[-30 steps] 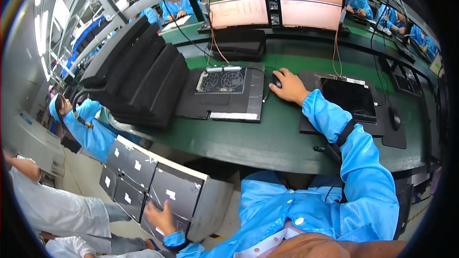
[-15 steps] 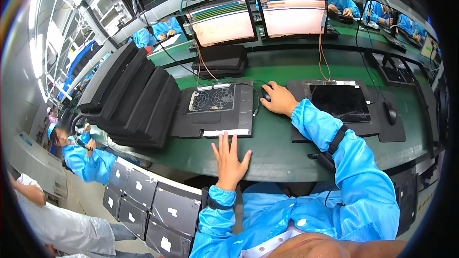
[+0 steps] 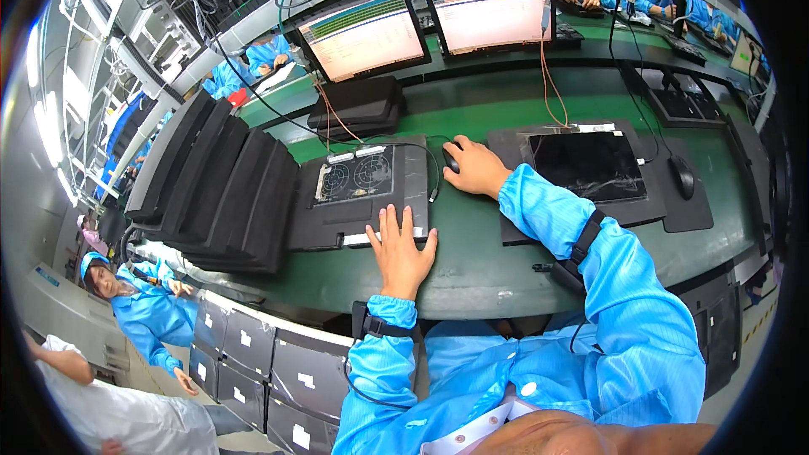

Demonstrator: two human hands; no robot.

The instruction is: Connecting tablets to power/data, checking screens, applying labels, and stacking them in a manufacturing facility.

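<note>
My right hand (image 3: 477,168) rests over a small black computer mouse (image 3: 452,159), its fingers bent around it. With fingers spread flat, my left hand (image 3: 400,254) lies on the near edge of a black foam pad (image 3: 411,181), holding nothing. On that pad sits a dark flat panel (image 3: 358,175) showing two round target-like patterns, with cables at its far side. Right of the mouse, a tablet-like panel with a black screen (image 3: 586,166) lies on a second foam pad (image 3: 511,150), with a cable plugged in at its side.
A tall stack of black foam pads (image 3: 223,181) stands left, with two lit monitors (image 3: 366,34) behind. A second mouse (image 3: 681,177) lies on a mouse pad at right. Boxed dark panels (image 3: 246,337) stand lower left, near a person in blue (image 3: 152,303). Other people work beyond.
My left hand has moved forward onto the pad's near edge. My right hand stays on the mouse. The view has shifted slightly, and the person in blue at left has lowered an arm toward the boxes.
</note>
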